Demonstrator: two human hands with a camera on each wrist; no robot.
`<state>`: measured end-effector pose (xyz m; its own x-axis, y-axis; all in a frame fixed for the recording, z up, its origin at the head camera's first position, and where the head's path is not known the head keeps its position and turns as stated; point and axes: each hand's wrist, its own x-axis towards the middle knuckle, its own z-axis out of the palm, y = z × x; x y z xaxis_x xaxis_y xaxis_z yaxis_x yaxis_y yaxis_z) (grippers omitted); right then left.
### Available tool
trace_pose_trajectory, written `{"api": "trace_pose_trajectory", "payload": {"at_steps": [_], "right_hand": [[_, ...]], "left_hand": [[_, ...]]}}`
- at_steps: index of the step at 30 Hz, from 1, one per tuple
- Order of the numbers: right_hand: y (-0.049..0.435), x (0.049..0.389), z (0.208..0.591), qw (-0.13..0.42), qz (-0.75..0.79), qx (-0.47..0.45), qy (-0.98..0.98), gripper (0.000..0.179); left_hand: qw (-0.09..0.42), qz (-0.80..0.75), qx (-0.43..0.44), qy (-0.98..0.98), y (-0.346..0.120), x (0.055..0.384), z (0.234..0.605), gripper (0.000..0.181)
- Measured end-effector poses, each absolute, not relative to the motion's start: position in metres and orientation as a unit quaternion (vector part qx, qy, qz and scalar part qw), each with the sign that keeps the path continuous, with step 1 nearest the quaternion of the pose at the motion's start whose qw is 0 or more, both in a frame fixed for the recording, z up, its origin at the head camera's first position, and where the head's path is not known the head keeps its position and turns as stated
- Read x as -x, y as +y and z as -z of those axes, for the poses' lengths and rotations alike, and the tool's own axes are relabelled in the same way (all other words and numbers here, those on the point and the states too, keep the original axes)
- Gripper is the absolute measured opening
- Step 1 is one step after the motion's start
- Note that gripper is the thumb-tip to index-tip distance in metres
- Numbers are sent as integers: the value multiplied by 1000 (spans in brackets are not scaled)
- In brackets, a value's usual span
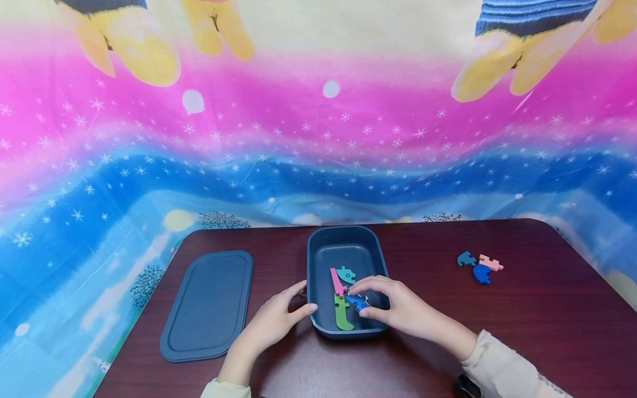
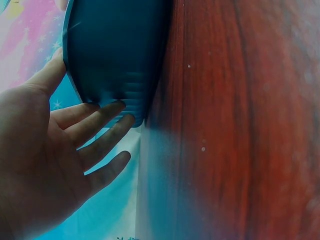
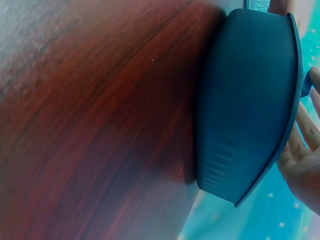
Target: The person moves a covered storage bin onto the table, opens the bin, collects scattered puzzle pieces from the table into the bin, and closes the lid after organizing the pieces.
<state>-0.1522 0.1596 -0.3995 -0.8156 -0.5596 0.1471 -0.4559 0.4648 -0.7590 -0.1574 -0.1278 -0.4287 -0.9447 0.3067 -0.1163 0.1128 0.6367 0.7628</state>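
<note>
With right hand (image 1: 402,309), pinches blue piece (image 1: 356,300) over box (image 1: 343,240); with left hand (image 1: 273,317), fingers (image 2: 100,120) apart, touches rim (image 1: 348,334); could drop piece, gripping loosely.

The head camera looks from above the near side of the tabletop (image 1: 423,362), facing forward and down; its wide frame covers the container (image 1: 348,257), left hand (image 1: 276,315), right hand (image 1: 403,307) and printed backdrop (image 1: 298,138). The left wrist camera sits low and close to the container's outside, rolled sideways: tabletop at frame right, left hand at frame left. The right wrist camera is also low and close, rolled oppositely: tabletop at frame left, right hand at the right edge. All three views share the container, tabletop and backdrop.
</note>
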Motion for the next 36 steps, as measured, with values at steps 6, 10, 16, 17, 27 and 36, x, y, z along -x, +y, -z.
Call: {"api": "trace_pose_trajectory", "payload": {"at_steps": [6,10,16,17,27,36], "right_hand": [[155,154,403,63,430,298,850,32],[153,156,406,71,432,294,850,33],[151,158,409,87,427,295,851,35],[151,159,410,89,426,295,851,35],[150,160,409,98,418,294,854,35],[148,161,410,95,419,288,856,34]], "left_hand": [[121,-409,-117,897,-127,157,428,69],[120,-409,-120,897,-127,158,429,68],[119,-411,-119,896,-128,157,430,68],[119,-411,-120,896,-128,157,430,68],[119,-408,-120,897,-127,157,429,68],[118,-408,-122,897,-129,158,431,68]]}}
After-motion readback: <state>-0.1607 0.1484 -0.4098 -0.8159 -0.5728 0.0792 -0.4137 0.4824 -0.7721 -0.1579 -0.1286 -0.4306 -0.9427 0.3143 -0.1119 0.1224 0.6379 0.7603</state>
